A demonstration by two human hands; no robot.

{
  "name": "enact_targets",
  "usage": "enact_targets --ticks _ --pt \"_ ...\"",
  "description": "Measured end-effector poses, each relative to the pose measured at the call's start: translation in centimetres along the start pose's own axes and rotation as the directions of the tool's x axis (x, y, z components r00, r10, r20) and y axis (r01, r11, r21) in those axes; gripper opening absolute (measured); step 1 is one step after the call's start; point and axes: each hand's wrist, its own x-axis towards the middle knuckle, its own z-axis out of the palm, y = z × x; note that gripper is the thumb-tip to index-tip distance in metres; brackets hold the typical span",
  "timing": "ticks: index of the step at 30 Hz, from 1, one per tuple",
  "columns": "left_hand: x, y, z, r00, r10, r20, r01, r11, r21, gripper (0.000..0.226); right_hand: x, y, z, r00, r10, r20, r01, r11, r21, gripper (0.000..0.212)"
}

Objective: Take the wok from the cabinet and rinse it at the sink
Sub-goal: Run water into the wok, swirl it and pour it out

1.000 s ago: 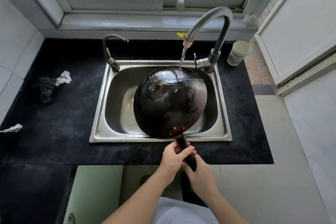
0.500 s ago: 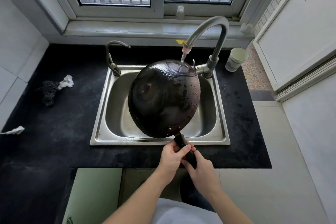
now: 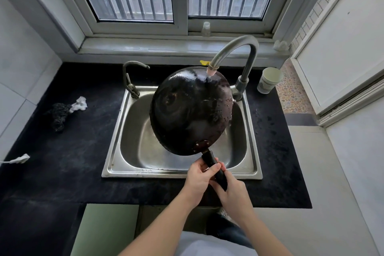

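Observation:
A black wok (image 3: pixel 190 110) is held tilted over the steel sink (image 3: pixel 116 151), its wet domed underside facing me. Its far rim sits right under the spout of the tall grey faucet (image 3: pixel 234 50), where water hits it. My left hand (image 3: pixel 199 176) grips the black handle (image 3: pixel 214 165) just below the wok. My right hand (image 3: pixel 232 191) holds the lower end of the same handle. Both hands are over the sink's front edge.
A small second tap (image 3: pixel 129 81) stands at the sink's back left. A paper cup (image 3: pixel 269 80) sits on the black counter (image 3: pixel 62 162) at the right. A dark scrubber (image 3: pixel 59 113) and a white rag (image 3: pixel 80 104) lie at the left. Green cabinet doors (image 3: pixel 104 230) are below.
The wok has been lifted and tilted up toward the faucet, so its rim now meets the spout. Both hands kept their hold on the handle and rose slightly.

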Motion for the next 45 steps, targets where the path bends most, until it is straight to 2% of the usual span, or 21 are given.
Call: enact_targets --ticks 7,16,35,45 --pt "1.7 1.0 1.2 1.000 -0.001 -0.004 0.000 1.000 -0.010 0.012 2.1 0.4 -1.2 1.000 -0.019 0.009 0.019 1.000 -0.025 0.042" --pt "3.9 1.8 2.8 0.999 0.023 -0.029 -0.023 1.000 -0.013 0.013 4.8 1.3 -2.6 0.999 -0.009 0.049 0.010 1.000 -0.018 0.033" --pt "6.1 3.1 4.4 0.992 0.011 -0.126 -0.020 0.997 -0.071 0.017 8.0 1.3 -4.2 0.995 -0.008 0.102 0.007 1.000 0.016 0.026" --pt "7.2 3.8 5.4 0.987 0.014 -0.157 -0.016 1.000 -0.010 0.018 9.2 1.1 -5.2 0.994 -0.004 0.108 -0.001 0.999 0.039 0.023"
